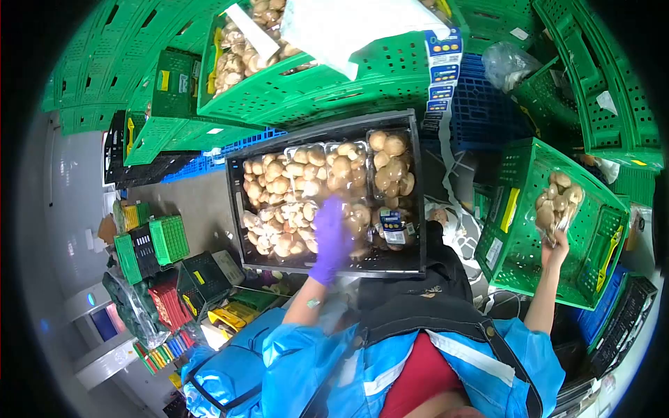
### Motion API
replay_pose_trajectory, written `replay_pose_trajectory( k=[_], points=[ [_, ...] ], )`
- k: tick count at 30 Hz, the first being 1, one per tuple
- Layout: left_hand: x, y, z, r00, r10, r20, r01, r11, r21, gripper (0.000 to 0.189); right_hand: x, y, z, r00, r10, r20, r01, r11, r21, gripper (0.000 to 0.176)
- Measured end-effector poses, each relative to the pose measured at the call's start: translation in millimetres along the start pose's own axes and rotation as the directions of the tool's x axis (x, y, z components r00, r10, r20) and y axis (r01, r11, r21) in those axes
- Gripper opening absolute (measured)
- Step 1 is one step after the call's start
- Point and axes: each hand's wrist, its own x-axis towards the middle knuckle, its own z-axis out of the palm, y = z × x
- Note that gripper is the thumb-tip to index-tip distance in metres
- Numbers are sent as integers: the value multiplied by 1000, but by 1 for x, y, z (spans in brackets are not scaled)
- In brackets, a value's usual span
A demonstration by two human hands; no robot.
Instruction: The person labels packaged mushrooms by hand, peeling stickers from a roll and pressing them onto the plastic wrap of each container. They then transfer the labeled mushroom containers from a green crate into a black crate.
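Standing beyond the left hand is a large green crate with mushrooms inside, and on its far side a white sheet covers a part. Just below the left hand there is a black crate, which carries clear mushroom packs side by side. The smaller green crate lies around and below the right hand. This bare right hand is gripping the near end of a mushroom pack; whether this pack touches the crate's bottom, I cannot tell. The left hand, in a purple glove, is blurred, so I cannot say if it is open or closed. To its right, one pack bears a blue label.
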Motion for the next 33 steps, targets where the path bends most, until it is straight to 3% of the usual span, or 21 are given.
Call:
replay_pose_trajectory(
  k=[1, 3, 4, 6, 7, 9, 11, 13, 14, 15, 16, 17, 19, 20, 21, 23, 25, 27, 29, 31, 33],
  points=[
    [2, 10, -2, 984, 147, 96, -161, 975, 157, 74, -46, -5, 46, 996, 59, 67, -61, 998, 26, 58],
    [4, 5, 9, 970, 147, 191, -182, 966, 182, 76, -97, 16, 84, 926, 160, 341, -155, 987, -43, 67],
    [6, -1, 14, 947, 145, 287, -209, 956, 208, 78, -132, 24, 130, 897, 262, 357, -226, 964, -140, 70],
    [9, -18, 18, 935, 148, 324, -214, 960, 180, 79, -165, 69, 179, 726, 517, 453, -421, 855, -302, 70],
    [8, -26, 18, 919, 143, 368, -213, 965, 156, 81, -159, 119, 160, 570, 627, 531, -578, 765, -283, 68],
    [2, -36, 14, 923, 164, 348, -217, 969, 119, 80, -213, 148, 223, 607, 605, 516, -601, 774, -200, 68],
    [-6, -51, 3, 962, 222, 160, -220, 975, -29, 79, -228, 182, 241, 691, 532, 489, -510, 838, -192, 68],
    [-13, -72, -10, 980, 164, 117, -173, 982, 73, 82, -212, 224, 224, 805, 498, 323, -322, 824, -467, 69],
    [-15, -86, -19, 997, 64, 34, -67, 990, 121, 82, -213, 226, 231, 799, 556, 229, -355, 743, -567, 70],
    [-17, -100, -27, 998, -39, -55, 48, 986, 161, 82, -219, 223, 233, 859, 479, 178, -229, 672, -704, 74],
    [-20, -116, -36, 997, -52, -54, 63, 967, 245, 80, -217, 231, 223, 920, 267, 287, 87, 575, -813, 76],
    [-20, -130, -42, 996, -67, -64, 81, 964, 252, 80, -223, 233, 223, 898, 67, 435, 378, 390, -840, 78],
    [-24, -155, -53, 976, 21, 216, 0, 995, -97, 77, -249, 211, 242, 737, -63, 673, 675, 106, -730, 80],
    [-29, -161, -43, 982, 75, 174, -65, 996, -57, 74, -264, 195, 266, 618, -83, 782, 783, -26, -622, 79],
    [-30, -163, -45, 984, 66, 164, -58, 997, -55, 74, -272, 187, 289, 551, -116, 827, 834, 38, -550, 72],
    [-30, -163, -55, 957, 123, 264, -89, 986, -139, 71, -261, 205, 318, 454, -122, 883, 882, -77, -464, 62],
    [-25, -167, -74, 957, 123, 261, -81, 983, -165, 69, -244, 228, 354, 440, 4, 898, 883, 179, -433, 53],
    [-26, -183, -99, 1000, 16, 7, -14, 964, -265, 66, -241, 251, 392, 312, 132, 941, 935, 130, -329, 49],
    [-34, -230, -102, 969, -190, -160, 183, 981, -61, 66, -243, 263, 434, 194, 310, 931, 945, 196, -262, 51],
    [-50, -262, -99, 986, -146, -86, 163, 955, 249, 66, -243, 291, 458, 204, 426, 882, 976, -20, -216, 54],
    [-59, -286, -83, 997, -51, 52, 44, 990, 137, 65, -237, 322, 461, 233, 510, 828, 967, -30, -253, 59]
  ],
)
